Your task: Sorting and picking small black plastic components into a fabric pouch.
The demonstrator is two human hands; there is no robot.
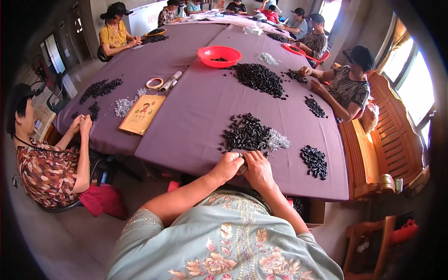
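At the near edge of the cloth-covered table, my left hand (227,167) and my right hand (259,171) meet with fingers pinched together. Whatever sits between the fingertips is too small and too covered to name. Just beyond them lies a heap of small black cylindrical parts (246,132). Touching its right side is a smaller pile of clear, silvery pieces (278,140). Farther right, a separate group of black parts (314,162) is spread near the table's edge.
A purple cloth (186,126) covers the long table. Beyond my piles are a larger black heap (259,78) and a red bowl (219,56). To the left lie a yellow booklet (142,115) and a tape roll (154,83). Several people sit around; a wooden bench (392,126) stands right.
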